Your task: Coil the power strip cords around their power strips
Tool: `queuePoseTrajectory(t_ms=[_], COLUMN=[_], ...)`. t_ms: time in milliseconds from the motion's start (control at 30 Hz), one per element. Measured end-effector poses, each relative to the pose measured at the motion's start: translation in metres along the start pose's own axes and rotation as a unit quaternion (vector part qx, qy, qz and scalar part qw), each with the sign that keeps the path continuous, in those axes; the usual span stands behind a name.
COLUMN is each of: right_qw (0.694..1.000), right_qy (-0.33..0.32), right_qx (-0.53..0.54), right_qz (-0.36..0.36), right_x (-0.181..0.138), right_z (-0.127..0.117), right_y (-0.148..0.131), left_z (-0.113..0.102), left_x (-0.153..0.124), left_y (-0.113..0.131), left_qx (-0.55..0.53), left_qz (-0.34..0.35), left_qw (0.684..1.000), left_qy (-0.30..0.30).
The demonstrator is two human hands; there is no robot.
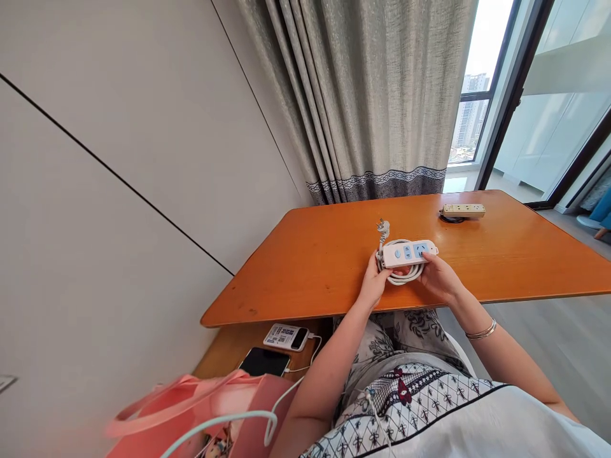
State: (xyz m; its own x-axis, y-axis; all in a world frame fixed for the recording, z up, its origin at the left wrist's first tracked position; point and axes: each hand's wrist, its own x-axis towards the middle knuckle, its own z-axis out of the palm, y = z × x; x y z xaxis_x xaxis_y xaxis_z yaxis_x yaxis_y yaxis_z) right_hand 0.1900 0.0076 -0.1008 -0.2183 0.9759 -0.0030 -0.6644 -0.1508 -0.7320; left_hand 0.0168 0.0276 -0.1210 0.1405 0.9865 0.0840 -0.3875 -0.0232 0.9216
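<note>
Between my hands is a white power strip [390, 256] with pale blue sockets and a switch, held above the near edge of the wooden table. Its cord [403, 278] is coiled behind and below it, and the plug [383, 228] sticks up at the left end. My left hand [375, 280] grips the left end of the strip and the cord there. With the thumb on the socket face, my right hand [438, 275] holds the right end. The fingers behind the strip are partly hidden.
A second, cream power strip [463, 210] with a black cord lies at the table's [296, 267] back right. Below the left edge are a power bank [285, 337], a phone [265, 362] and a pink bag [191, 407]. Curtains [382, 95] hang behind.
</note>
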Motion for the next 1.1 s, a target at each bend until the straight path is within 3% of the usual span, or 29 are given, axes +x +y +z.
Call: queuePoseTrajectory(t_ms=[267, 700, 900, 1000, 1100], right_qw=[0.998, 0.994, 0.974, 0.944, 0.907], right_qy=[0.012, 0.045, 0.188, 0.28, 0.382], right_qx=[-0.043, -0.103, -0.119, -0.142, -0.129], right_qz=[0.049, 0.015, -0.034, -0.105, -0.119], right_x=[-0.009, -0.028, -0.017, -0.011, -0.01], right_z=[-0.017, -0.042, -0.074, -0.104, -0.13], right_y=[-0.007, -0.027, -0.066, -0.092, -0.111], left_z=[0.013, 0.038, 0.03, 0.014, 0.002], left_x=[-0.004, 0.02, 0.026, 0.029, 0.03], left_y=[0.008, -0.004, -0.012, -0.018, -0.023], left_qx=[-0.081, -0.071, 0.061, 0.137, 0.185], left_qz=[-0.041, -0.108, -0.055, -0.032, -0.012], left_qw=[0.996, 0.989, 0.995, 0.989, 0.983], left_qy=[-0.021, -0.073, -0.06, -0.036, -0.017])
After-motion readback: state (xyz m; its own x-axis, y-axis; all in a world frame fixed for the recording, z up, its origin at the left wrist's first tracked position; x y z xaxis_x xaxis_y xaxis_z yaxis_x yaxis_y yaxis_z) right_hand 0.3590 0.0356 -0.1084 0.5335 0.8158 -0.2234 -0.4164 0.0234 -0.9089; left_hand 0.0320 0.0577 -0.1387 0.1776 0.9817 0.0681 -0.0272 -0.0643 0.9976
